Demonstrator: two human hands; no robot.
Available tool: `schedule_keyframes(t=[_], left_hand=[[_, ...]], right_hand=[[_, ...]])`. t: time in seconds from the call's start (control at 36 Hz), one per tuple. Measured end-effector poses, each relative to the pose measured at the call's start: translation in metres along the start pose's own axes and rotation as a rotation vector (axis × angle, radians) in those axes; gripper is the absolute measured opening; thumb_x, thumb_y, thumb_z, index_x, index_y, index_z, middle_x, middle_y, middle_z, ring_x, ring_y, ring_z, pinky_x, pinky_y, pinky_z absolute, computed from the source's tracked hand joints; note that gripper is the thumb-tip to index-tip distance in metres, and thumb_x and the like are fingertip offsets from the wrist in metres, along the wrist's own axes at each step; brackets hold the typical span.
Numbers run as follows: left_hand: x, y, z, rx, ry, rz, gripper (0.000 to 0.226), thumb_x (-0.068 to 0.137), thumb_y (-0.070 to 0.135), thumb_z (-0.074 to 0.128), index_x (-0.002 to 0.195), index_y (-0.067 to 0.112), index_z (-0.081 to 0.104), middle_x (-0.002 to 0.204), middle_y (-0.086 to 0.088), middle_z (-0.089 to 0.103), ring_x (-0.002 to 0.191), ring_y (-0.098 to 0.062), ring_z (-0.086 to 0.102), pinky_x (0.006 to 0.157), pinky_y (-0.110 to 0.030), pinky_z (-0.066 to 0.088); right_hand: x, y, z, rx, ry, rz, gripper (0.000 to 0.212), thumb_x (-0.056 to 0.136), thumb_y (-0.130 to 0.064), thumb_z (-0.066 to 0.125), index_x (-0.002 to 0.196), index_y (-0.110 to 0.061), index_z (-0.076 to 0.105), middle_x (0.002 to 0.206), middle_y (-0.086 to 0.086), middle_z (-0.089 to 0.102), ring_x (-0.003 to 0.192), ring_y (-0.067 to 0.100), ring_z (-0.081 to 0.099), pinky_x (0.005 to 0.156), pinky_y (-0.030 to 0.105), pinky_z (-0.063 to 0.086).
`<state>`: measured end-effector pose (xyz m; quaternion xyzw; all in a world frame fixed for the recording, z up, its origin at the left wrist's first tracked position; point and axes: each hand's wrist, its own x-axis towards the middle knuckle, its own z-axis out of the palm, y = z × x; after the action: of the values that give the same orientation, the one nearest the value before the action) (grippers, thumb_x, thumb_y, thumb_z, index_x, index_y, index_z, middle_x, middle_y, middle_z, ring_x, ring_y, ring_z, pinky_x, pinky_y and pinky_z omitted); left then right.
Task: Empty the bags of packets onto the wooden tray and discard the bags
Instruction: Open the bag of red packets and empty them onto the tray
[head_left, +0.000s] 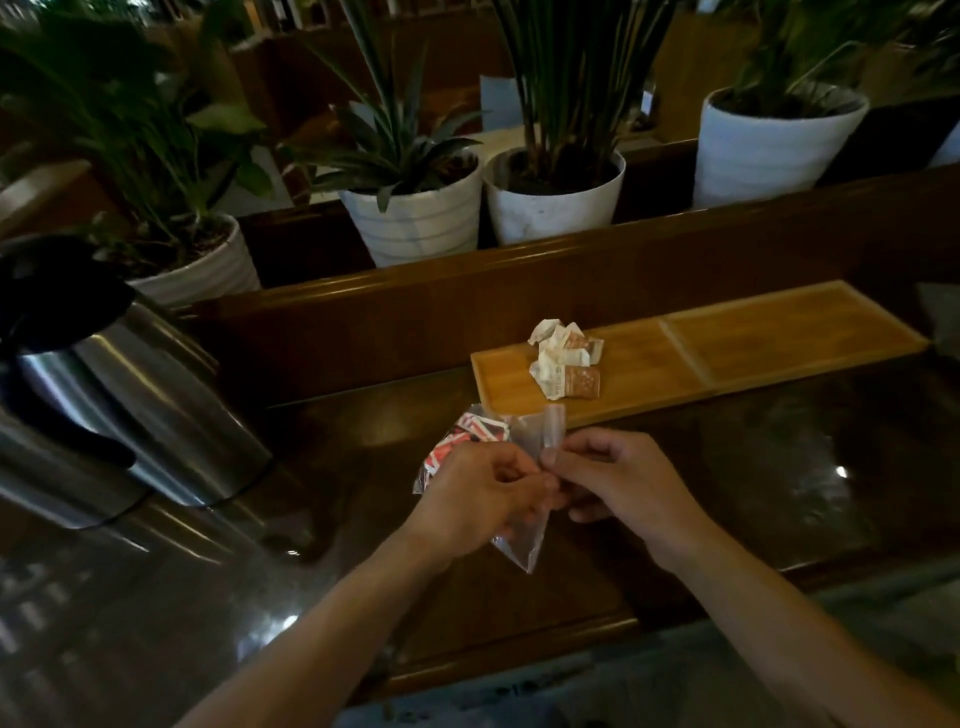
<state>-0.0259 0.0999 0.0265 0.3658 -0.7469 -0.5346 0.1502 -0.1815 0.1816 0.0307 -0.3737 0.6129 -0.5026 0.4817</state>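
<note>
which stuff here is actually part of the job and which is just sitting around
Part of the job:
- clear plastic bag of red packets, held by left hand and right hand
- wooden tray
- white and brown packets in its left section

Just sitting around:
- steel jug
- potted plants
- dark counter

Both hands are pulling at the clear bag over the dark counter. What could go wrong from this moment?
1. The left hand and right hand work on the clear bag above the dark counter, not above the wooden tray; if it opens suddenly, the red packets may scatter on the counter.
2. The metal flask stands close on the left; an elbow might bump it.
</note>
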Motion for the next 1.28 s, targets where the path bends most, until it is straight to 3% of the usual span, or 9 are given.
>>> schedule_keyframes(t=[0.25, 0.36, 0.5, 0.67, 0.78, 0.89, 1.06, 1.19, 1.28], left_hand=[[0.003, -0.010, 0.000, -0.195, -0.029, -0.050, 0.012, 0.090, 0.023, 0.065, 0.079, 0.019, 0.067, 0.070, 0.001, 0.072, 0.062, -0.013, 0.068, 0.053, -0.022, 0.055], [0.004, -0.016, 0.003, -0.196, -0.011, -0.016, 0.011, 0.092, 0.018, 0.062, 0.081, 0.019, 0.067, 0.070, -0.001, 0.071, 0.062, -0.016, 0.068, 0.053, -0.026, 0.057], [0.003, -0.015, 0.006, -0.035, 0.021, 0.089, 0.010, 0.094, 0.020, 0.060, 0.086, 0.025, 0.065, 0.077, -0.003, 0.069, 0.061, -0.011, 0.066, 0.054, -0.021, 0.055], [0.004, -0.012, 0.000, 0.126, -0.034, 0.140, 0.009, 0.097, 0.026, 0.052, 0.094, 0.029, 0.060, 0.085, 0.000, 0.068, 0.072, -0.013, 0.067, 0.063, -0.035, 0.060], [0.010, -0.009, -0.007, 0.304, -0.152, 0.158, 0.013, 0.099, 0.028, 0.048, 0.092, 0.025, 0.059, 0.082, -0.004, 0.064, 0.072, -0.017, 0.061, 0.063, -0.035, 0.051], [0.015, -0.007, -0.015, 0.341, -0.272, 0.179, 0.016, 0.099, 0.022, 0.049, 0.086, 0.028, 0.058, 0.076, 0.003, 0.059, 0.065, -0.004, 0.054, 0.058, -0.022, 0.044], [0.016, -0.008, -0.009, 0.431, -0.143, 0.250, 0.031, 0.095, 0.022, 0.053, 0.070, 0.040, 0.048, 0.062, 0.012, 0.051, 0.054, 0.002, 0.049, 0.051, -0.014, 0.036], [0.014, -0.011, -0.019, 0.462, 0.013, 0.178, 0.017, 0.094, 0.029, 0.052, 0.077, 0.030, 0.055, 0.079, 0.006, 0.061, 0.065, -0.004, 0.057, 0.060, -0.023, 0.048], [0.011, -0.010, -0.031, 0.454, 0.013, 0.184, 0.016, 0.094, 0.023, 0.054, 0.081, 0.019, 0.061, 0.074, 0.002, 0.062, 0.057, -0.007, 0.055, 0.055, -0.022, 0.044]], right_hand=[[0.001, 0.004, -0.008, 0.088, -0.049, 0.039, 0.012, 0.087, -0.024, 0.069, 0.096, -0.021, 0.077, 0.092, 0.004, 0.078, 0.084, 0.020, 0.075, 0.062, 0.025, 0.059], [0.003, 0.009, -0.006, -0.035, 0.005, 0.019, 0.008, 0.087, -0.025, 0.069, 0.086, -0.026, 0.077, 0.085, -0.001, 0.077, 0.076, 0.018, 0.074, 0.060, 0.024, 0.058], [0.005, 0.010, -0.006, -0.281, -0.018, -0.028, 0.012, 0.088, -0.029, 0.067, 0.077, -0.025, 0.071, 0.075, -0.007, 0.075, 0.066, 0.012, 0.072, 0.054, 0.018, 0.054], [0.008, 0.012, -0.010, -0.474, -0.073, -0.156, 0.011, 0.091, -0.029, 0.062, 0.083, -0.025, 0.069, 0.079, -0.009, 0.073, 0.068, 0.008, 0.070, 0.057, 0.018, 0.054], [0.010, 0.015, -0.010, -0.565, -0.093, -0.235, 0.013, 0.090, -0.028, 0.063, 0.078, -0.028, 0.066, 0.075, -0.015, 0.070, 0.066, 0.004, 0.066, 0.059, 0.015, 0.050], [0.011, 0.018, -0.009, -0.621, -0.111, -0.272, 0.013, 0.089, -0.024, 0.064, 0.077, -0.030, 0.064, 0.077, -0.019, 0.066, 0.068, 0.002, 0.063, 0.063, 0.013, 0.047], [0.012, 0.016, -0.005, -0.670, -0.058, -0.342, 0.009, 0.086, -0.024, 0.067, 0.077, -0.023, 0.066, 0.070, -0.009, 0.065, 0.060, 0.003, 0.059, 0.057, 0.014, 0.044], [0.011, 0.010, -0.013, -0.714, 0.010, -0.330, 0.014, 0.081, -0.031, 0.066, 0.072, -0.021, 0.066, 0.065, -0.005, 0.065, 0.059, 0.003, 0.059, 0.057, 0.014, 0.045], [0.012, 0.006, -0.023, -0.780, 0.043, -0.294, 0.013, 0.079, -0.037, 0.065, 0.072, -0.026, 0.066, 0.067, -0.008, 0.065, 0.066, 0.001, 0.061, 0.056, 0.013, 0.045]])
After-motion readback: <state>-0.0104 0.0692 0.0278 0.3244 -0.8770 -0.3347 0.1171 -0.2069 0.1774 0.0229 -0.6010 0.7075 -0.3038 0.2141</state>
